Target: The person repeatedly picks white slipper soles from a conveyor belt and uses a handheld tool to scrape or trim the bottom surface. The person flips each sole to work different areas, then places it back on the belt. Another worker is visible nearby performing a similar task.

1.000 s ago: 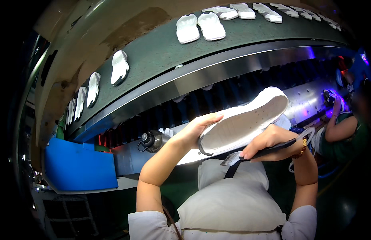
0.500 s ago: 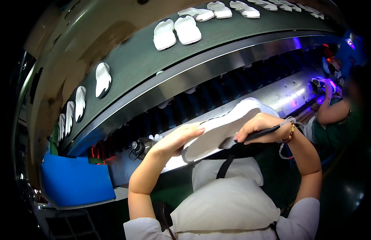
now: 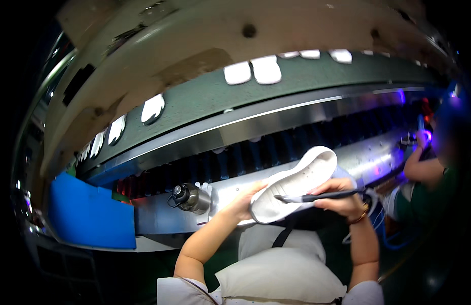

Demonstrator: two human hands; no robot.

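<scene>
The white shoe sole [image 3: 296, 185] is held up in front of the person's chest, just before the steel ledge of the conveyor [image 3: 276, 127], tilted with its heel toward the upper right. The left hand [image 3: 245, 201] cups its lower end, fingers curled closed under the edge. The right hand [image 3: 342, 201] is closed around a dark slender brush [image 3: 317, 195], whose tip lies across the middle of the sole, touching it.

To do this step well, it seems best that the left hand's grip keep the sole steady and tilted toward the eye, while the brush moves in even strokes along the rim without straying over the edge.

On the green belt above, about nine white soles [image 3: 266, 70] ride: two side by side in the middle, three near the top edge, four trailing off to the left. One dark metal bottle [image 3: 191, 197] stands on the ledge, and one blue bin [image 3: 90, 216] sits at the left. A co-worker's arm [image 3: 423, 165] reaches in at the right.
</scene>
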